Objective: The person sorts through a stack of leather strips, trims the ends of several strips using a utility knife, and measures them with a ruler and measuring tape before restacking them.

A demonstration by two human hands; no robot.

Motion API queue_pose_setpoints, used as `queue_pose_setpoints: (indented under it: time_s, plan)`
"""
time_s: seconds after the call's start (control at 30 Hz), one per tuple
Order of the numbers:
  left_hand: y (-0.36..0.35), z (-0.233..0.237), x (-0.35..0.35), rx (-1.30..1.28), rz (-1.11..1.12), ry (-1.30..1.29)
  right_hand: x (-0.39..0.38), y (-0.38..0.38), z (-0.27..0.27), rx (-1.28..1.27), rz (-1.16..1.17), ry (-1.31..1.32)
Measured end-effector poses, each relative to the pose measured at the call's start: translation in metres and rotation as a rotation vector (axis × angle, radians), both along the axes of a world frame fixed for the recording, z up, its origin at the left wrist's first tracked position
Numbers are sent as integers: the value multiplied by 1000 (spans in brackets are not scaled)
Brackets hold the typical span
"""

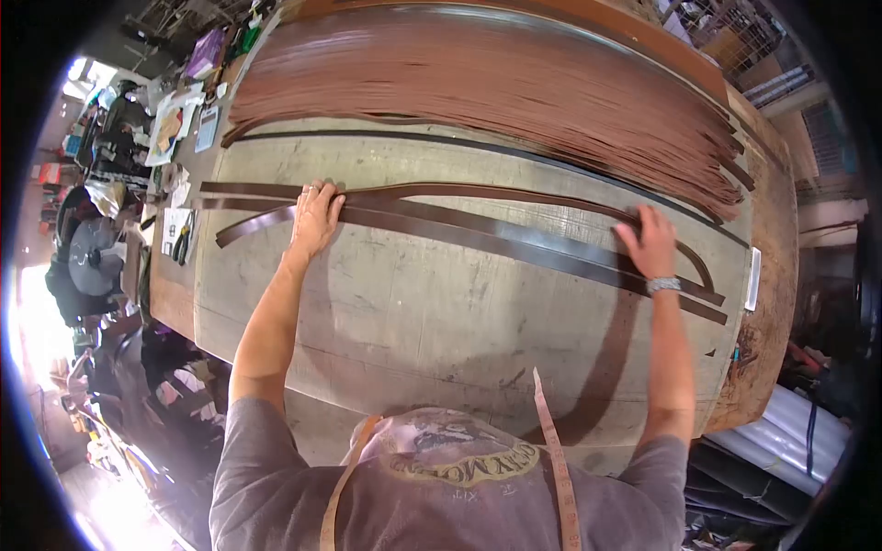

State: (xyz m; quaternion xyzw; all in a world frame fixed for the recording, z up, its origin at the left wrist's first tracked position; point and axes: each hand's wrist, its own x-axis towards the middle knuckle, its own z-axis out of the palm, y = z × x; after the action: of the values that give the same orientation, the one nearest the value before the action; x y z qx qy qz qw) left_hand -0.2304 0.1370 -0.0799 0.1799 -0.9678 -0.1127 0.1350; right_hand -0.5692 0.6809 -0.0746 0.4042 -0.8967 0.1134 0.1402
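From the head camera, the left hand [315, 216] lies flat with its fingers spread, closed around nothing, pressing down near one end of the long dark brown leather strips [496, 234] that stretch side by side across the pale, scuffed worktable [413, 321]. The right hand [650, 241], a silver band [663, 285] at its wrist, rests just as flat and open on the same strips near their other end, while a broad heap of reddish-brown leather strips [505, 83] lies along the far side of the table
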Motion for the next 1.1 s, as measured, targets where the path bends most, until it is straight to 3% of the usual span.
queue_pose_setpoints:
  time_s: [0.13, 0.27, 0.37, 0.57, 0.73, 0.9, 1.0, 1.1]
  plan:
    - [2, 1, 2, -33, 22, 23, 67, -150, 5, -157, 251, -172]
    - [1, -14, 10, -58, -17, 233, 138, -291, -7, -125, 436, -200]
    - [-3, -18, 18, -46, -56, 229, 178, -356, -12, -102, 492, -213]
    - [-71, -7, 77, -159, -52, 232, 194, -384, -4, -158, 428, -255]
    - [-173, 14, 118, -2, 44, 59, 185, -397, 6, -111, 283, -254]
    - [-256, 29, 29, -86, 14, 72, 150, -441, -1, -118, 185, -219]
    - [-306, -11, -13, -126, 71, 114, 129, -462, -10, -121, 152, -138]
    - [-330, -21, -14, -185, 78, 251, 119, -464, -23, -142, 59, -52]
